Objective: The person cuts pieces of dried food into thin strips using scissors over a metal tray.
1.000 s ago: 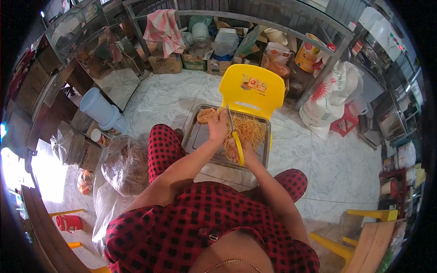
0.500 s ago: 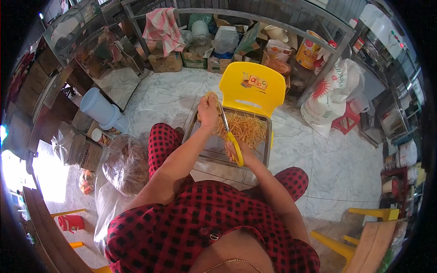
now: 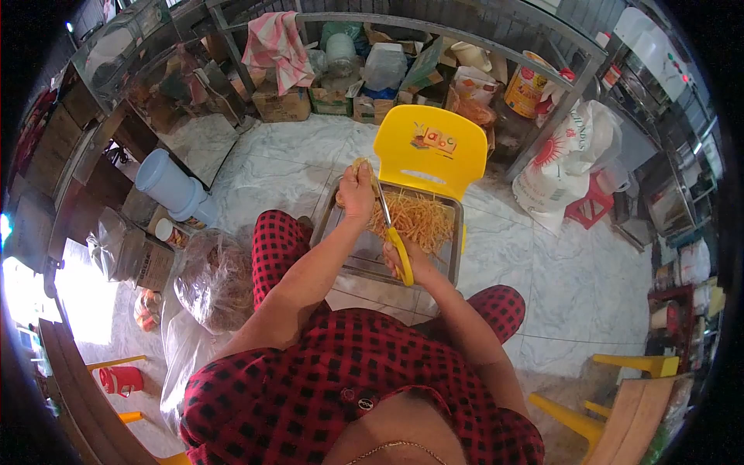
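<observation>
My right hand (image 3: 411,262) is closed round the yellow handles of a pair of scissors (image 3: 397,246), whose metal blades point up and left toward my other hand. My left hand (image 3: 356,194) is closed on a bunch of yellowish strands (image 3: 359,163) that shows above the fingers, beside the blade tips. Both hands are over a metal tray (image 3: 364,267). A heap of thin golden-brown strands (image 3: 425,221) lies in the tray's right and upper part. The tray rests on a small yellow chair (image 3: 430,147) with a printed backrest.
Left of my knee are a clear plastic bag of brownish stuff (image 3: 213,283) and pale blue buckets (image 3: 167,182). Boxes (image 3: 283,105) and bags fill the space under a metal-framed table (image 3: 434,29) ahead. A large white sack (image 3: 554,170) stands at the right.
Hardly anything differs. Both hands stay over the tray, with the scissors and the bunch held in almost the same place.
</observation>
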Tool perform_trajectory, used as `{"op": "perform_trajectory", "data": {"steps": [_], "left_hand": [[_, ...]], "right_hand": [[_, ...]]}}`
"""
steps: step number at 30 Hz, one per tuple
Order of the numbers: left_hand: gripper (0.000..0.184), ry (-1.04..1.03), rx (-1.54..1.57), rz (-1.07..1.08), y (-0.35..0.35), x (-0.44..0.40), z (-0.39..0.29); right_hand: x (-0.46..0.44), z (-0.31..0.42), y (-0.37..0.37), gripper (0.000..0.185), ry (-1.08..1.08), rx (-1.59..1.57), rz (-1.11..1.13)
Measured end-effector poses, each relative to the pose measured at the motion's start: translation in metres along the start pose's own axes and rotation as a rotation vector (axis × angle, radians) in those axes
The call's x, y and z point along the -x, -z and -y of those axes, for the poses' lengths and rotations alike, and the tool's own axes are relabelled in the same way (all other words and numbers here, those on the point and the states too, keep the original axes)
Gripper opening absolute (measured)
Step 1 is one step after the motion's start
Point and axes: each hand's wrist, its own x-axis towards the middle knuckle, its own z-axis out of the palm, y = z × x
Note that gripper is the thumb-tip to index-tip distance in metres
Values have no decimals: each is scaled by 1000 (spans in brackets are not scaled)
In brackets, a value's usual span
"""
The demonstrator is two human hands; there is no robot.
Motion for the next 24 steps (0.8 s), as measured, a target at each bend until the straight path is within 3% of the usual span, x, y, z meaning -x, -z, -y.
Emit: {"op": "perform_trajectory", "data": {"steps": [5,7,17,19,22,24], "left_hand": [[22,57,-16,23,2,3,-3],[22,-27,-62,33,1,6,-9],[26,-39,-56,-46,1,-3,25],[28,4,-131,-35,4,-1,18],[25,112,-128,67,9,3,8],[25,27,-165,43,3,22,-5]], "right_hand": [[-1,-5,2,52,-33,-30,2],[-3,-9,3,49,-26,37,12],[2,-4,-6,39,9,-35,-63],[6,9,-2,39,-57,118,-87],[-3,-12,-1,40,-14,39,-73],[-10,-18,2,36,-10,-4,-52]]}}
